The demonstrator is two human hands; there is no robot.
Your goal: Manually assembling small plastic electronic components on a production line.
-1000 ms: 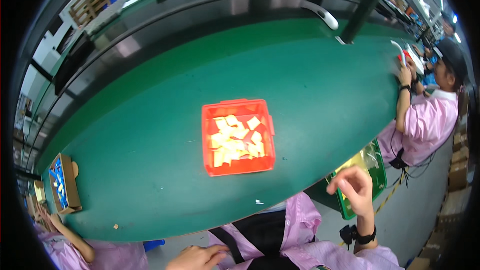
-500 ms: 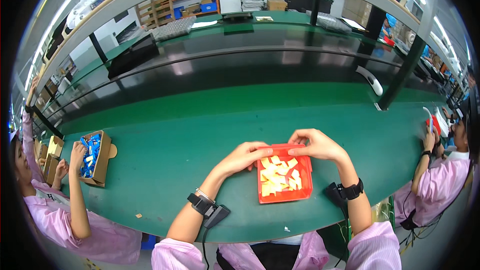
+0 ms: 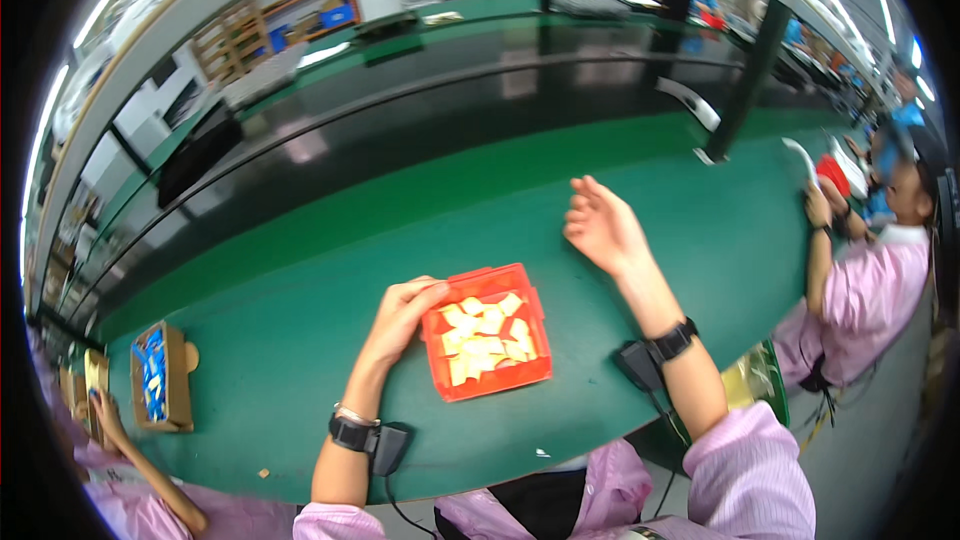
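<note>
A red plastic bin (image 3: 497,386) sits on the green tabletop in front of me, holding several small pale yellow pieces (image 3: 482,332) in a loose heap. Gripping the bin's upper left corner is my left hand (image 3: 402,312), its thumb over the rim and its other fingers partly hidden. My right hand (image 3: 607,230) is off the bin, farther out to the right. Its fingers are loosely bent and apart, with nothing visible in them. Both wrists wear black straps with small cabled boxes.
At the left stands a cardboard box (image 3: 178,380) of blue parts, near a co-worker's hand (image 3: 105,412). On the right, another person (image 3: 860,270) holds a white curved object (image 3: 803,162). A dark post (image 3: 750,80) rises from the green table (image 3: 300,360). Behind runs a black conveyor belt (image 3: 400,130).
My right hand has let go of the bin and moved up and away from it. My left hand stays on the rim. The view has swung right, and the left co-worker's hand has left the box.
</note>
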